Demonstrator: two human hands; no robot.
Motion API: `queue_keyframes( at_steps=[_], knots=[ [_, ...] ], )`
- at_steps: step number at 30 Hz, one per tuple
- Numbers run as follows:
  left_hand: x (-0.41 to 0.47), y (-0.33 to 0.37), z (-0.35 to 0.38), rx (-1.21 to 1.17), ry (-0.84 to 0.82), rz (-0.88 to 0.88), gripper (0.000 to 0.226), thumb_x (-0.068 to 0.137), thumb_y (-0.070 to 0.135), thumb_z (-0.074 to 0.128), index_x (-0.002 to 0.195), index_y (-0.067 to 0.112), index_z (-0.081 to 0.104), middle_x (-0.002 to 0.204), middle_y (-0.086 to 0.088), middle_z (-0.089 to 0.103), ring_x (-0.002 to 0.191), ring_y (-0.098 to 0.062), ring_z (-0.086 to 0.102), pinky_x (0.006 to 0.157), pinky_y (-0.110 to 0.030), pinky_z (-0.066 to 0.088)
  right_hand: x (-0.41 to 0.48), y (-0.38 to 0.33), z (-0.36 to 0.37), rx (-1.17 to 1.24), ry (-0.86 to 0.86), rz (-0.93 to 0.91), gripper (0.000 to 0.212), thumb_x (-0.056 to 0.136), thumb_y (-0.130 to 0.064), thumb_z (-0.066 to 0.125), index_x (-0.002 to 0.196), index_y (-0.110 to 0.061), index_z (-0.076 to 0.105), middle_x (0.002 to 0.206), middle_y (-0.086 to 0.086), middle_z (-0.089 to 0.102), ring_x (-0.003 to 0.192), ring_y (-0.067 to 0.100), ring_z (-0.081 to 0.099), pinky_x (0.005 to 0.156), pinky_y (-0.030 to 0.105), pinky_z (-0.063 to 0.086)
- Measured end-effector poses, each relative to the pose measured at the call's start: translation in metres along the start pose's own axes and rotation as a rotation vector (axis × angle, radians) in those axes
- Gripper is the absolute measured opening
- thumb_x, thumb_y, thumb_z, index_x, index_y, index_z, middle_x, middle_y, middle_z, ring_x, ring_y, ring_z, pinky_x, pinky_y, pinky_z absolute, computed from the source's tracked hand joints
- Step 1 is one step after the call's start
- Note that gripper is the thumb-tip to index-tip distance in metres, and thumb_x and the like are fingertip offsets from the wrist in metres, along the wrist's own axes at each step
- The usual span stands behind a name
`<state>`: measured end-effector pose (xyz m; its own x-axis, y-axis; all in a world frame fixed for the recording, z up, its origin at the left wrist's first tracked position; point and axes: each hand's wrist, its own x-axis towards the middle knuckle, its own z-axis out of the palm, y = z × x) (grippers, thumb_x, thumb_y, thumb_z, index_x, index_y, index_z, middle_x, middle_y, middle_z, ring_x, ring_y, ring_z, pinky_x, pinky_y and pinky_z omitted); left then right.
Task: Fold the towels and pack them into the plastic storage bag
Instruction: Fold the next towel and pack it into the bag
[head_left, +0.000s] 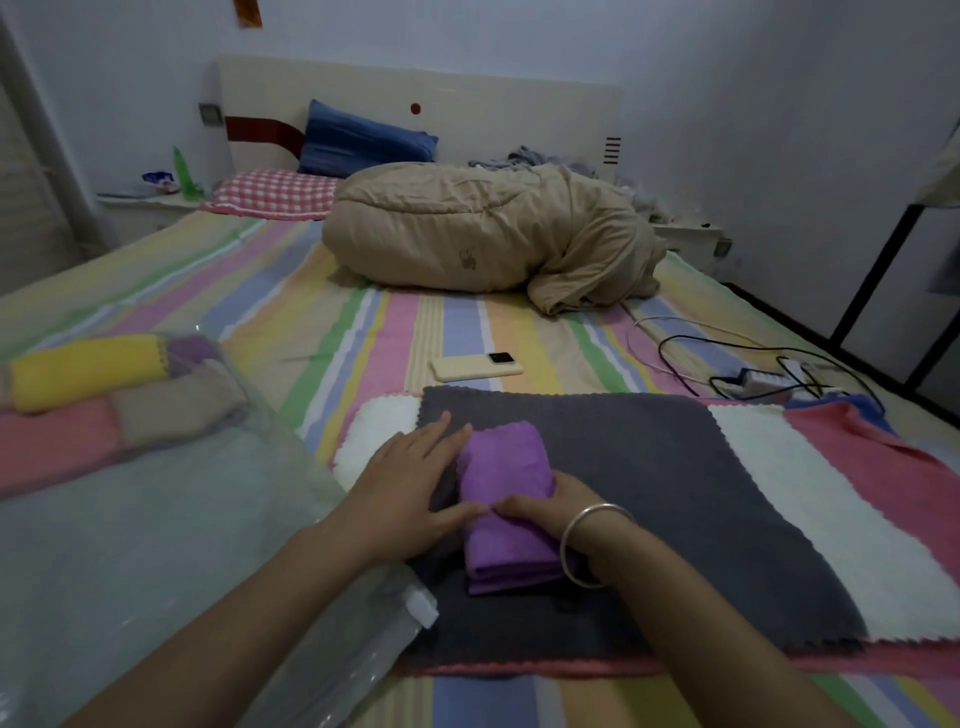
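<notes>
A folded purple towel (506, 478) lies on a flat grey towel (649, 467), which tops a stack of white (810, 499) and pink towels (883, 452) spread on the bed. My left hand (410, 483) lies with straight fingers against the purple towel's left side, thumb on its near fold. My right hand (550, 506), with a silver bangle on the wrist, grips the towel's right side with curled fingers. The clear plastic storage bag (171, 519) lies at the left and holds rolled yellow (83, 369), pink and beige towels.
A cream phone (478, 365) lies on the striped sheet beyond the towels. Black cables and a power strip (763, 382) sit at the right. A beige bundled duvet (483, 234) and pillows are at the head of the bed.
</notes>
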<state>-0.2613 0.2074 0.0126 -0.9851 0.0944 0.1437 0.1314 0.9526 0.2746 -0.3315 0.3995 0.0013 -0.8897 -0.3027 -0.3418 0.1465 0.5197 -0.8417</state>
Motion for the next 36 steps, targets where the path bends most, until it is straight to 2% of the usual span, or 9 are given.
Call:
queue_keyframes(
  at_steps=[3, 6, 11, 16, 22, 27, 31, 34, 36],
  knots=[
    [-0.063, -0.011, -0.016, -0.11, 0.194, -0.015, 0.078, 0.076, 0.069, 0.041, 0.141, 0.026, 0.043, 0.146, 0.004, 0.044, 0.134, -0.013, 0.041, 0.109, -0.028, 0.033, -0.016, -0.008, 0.013, 0.105, 0.027, -0.041, 0.055, 0.07, -0.032, 0.082, 0.117, -0.018, 0.057, 0.109, 0.005, 0.065, 0.095, 0.022, 0.062, 0.083, 0.037, 0.054],
    [-0.136, -0.039, -0.02, -0.089, 0.277, -0.07, 0.054, 0.077, 0.057, 0.052, 0.122, 0.028, 0.055, 0.122, 0.013, 0.058, 0.111, -0.008, 0.056, 0.094, -0.022, 0.039, -0.042, -0.024, 0.029, 0.402, 0.023, -0.108, 0.055, 0.071, -0.014, 0.08, 0.119, -0.02, 0.055, 0.112, 0.008, 0.065, 0.097, 0.028, 0.063, 0.084, 0.042, 0.054],
    [-0.241, -0.067, -0.018, 0.075, 0.19, -0.133, 0.07, 0.065, 0.075, 0.061, 0.12, 0.032, 0.056, 0.122, 0.013, 0.059, 0.113, -0.009, 0.056, 0.094, -0.028, 0.038, -0.109, -0.059, 0.078, 0.744, -0.267, -0.228, 0.047, 0.079, 0.006, 0.065, 0.117, -0.02, 0.058, 0.1, 0.008, 0.07, 0.076, 0.022, 0.068, 0.057, 0.032, 0.057],
    [-0.302, -0.074, -0.024, 0.247, 0.096, -0.181, 0.075, 0.056, 0.062, 0.063, 0.124, 0.031, 0.052, 0.128, 0.007, 0.056, 0.119, -0.016, 0.054, 0.099, -0.03, 0.032, -0.14, -0.046, 0.158, 0.587, -0.42, -0.166, 0.051, 0.077, 0.01, 0.065, 0.119, -0.018, 0.058, 0.104, 0.009, 0.07, 0.084, 0.023, 0.067, 0.065, 0.03, 0.059],
    [-0.328, -0.061, -0.023, 0.236, 0.138, -0.213, 0.06, 0.056, 0.067, 0.064, 0.105, 0.035, 0.054, 0.109, 0.017, 0.055, 0.101, -0.007, 0.053, 0.083, -0.022, 0.032, -0.123, -0.009, 0.204, 0.231, -0.2, -0.167, 0.057, 0.072, -0.002, 0.075, 0.12, -0.019, 0.051, 0.111, 0.012, 0.061, 0.099, 0.032, 0.06, 0.086, 0.045, 0.053],
    [-0.338, -0.068, -0.015, 0.265, 0.078, -0.22, 0.043, 0.063, 0.063, 0.059, 0.096, 0.036, 0.054, 0.105, 0.019, 0.057, 0.095, -0.009, 0.058, 0.071, -0.025, 0.045, -0.123, -0.007, 0.203, 0.222, -0.193, -0.202, 0.06, 0.075, 0.002, 0.072, 0.124, -0.021, 0.047, 0.111, 0.008, 0.058, 0.096, 0.026, 0.056, 0.069, 0.026, 0.049],
    [-0.345, -0.07, -0.022, 0.191, 0.097, -0.254, 0.03, 0.072, 0.064, 0.05, 0.087, 0.041, 0.061, 0.091, 0.025, 0.062, 0.083, 0.001, 0.062, 0.054, -0.019, 0.05, -0.127, -0.007, 0.2, 0.276, -0.214, -0.157, 0.058, 0.075, 0.002, 0.072, 0.126, -0.017, 0.049, 0.112, 0.011, 0.061, 0.097, 0.029, 0.059, 0.077, 0.034, 0.052],
    [-0.343, -0.069, -0.031, 0.104, 0.095, -0.315, 0.029, 0.075, 0.061, 0.05, 0.087, 0.042, 0.069, 0.089, 0.027, 0.067, 0.079, 0.004, 0.062, 0.063, -0.017, 0.048, -0.131, -0.009, 0.196, 0.342, -0.26, -0.133, 0.061, 0.075, 0.002, 0.072, 0.129, -0.017, 0.051, 0.112, 0.012, 0.064, 0.098, 0.031, 0.062, 0.079, 0.038, 0.055],
    [-0.341, -0.065, -0.035, 0.066, 0.123, -0.409, 0.026, 0.076, 0.052, 0.05, 0.088, 0.041, 0.07, 0.086, 0.026, 0.069, 0.076, 0.001, 0.063, 0.067, -0.018, 0.046, -0.137, -0.015, 0.189, 0.474, -0.333, -0.089, 0.053, 0.077, 0.004, 0.069, 0.124, -0.016, 0.056, 0.109, 0.015, 0.067, 0.092, 0.031, 0.065, 0.07, 0.036, 0.058]
  ],
)
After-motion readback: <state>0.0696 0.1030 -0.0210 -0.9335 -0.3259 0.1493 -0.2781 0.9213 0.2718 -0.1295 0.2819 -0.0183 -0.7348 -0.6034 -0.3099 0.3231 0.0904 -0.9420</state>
